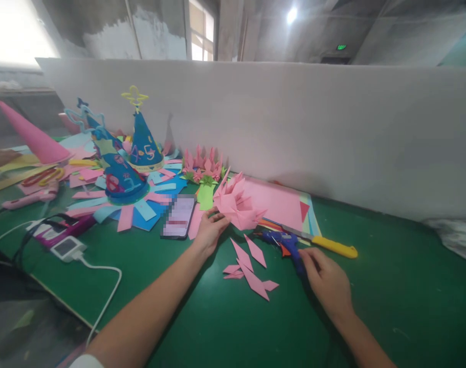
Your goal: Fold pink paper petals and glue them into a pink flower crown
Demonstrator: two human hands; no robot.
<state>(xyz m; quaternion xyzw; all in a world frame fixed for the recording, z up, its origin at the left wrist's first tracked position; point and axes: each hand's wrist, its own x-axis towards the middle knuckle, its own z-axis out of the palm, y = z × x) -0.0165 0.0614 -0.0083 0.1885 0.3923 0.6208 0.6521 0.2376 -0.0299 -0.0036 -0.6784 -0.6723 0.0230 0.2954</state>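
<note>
My left hand [213, 232] pinches the lower left edge of a pink folded-paper flower [238, 202] with many pointed petals. My right hand [327, 278] has its thumb and fingers closed on the handle end of a blue glue gun [284, 240], whose nozzle points left toward the flower. Between the two hands, several loose pink folded-paper pieces [251, 278] lie on the green table [225, 327]. A knife with a yellow handle [334, 246] lies just behind the glue gun, its blade partly hidden.
A phone [179, 217] lies left of my left hand. Pink paper sheets [276, 199] are stacked behind the flower. Blue cone hats [143, 138], a pink cone [37, 135], scissors [44, 176], a pink glue gun [35, 197] and a power strip with cables [64, 240] crowd the left. Another person's hand [0, 158] shows there.
</note>
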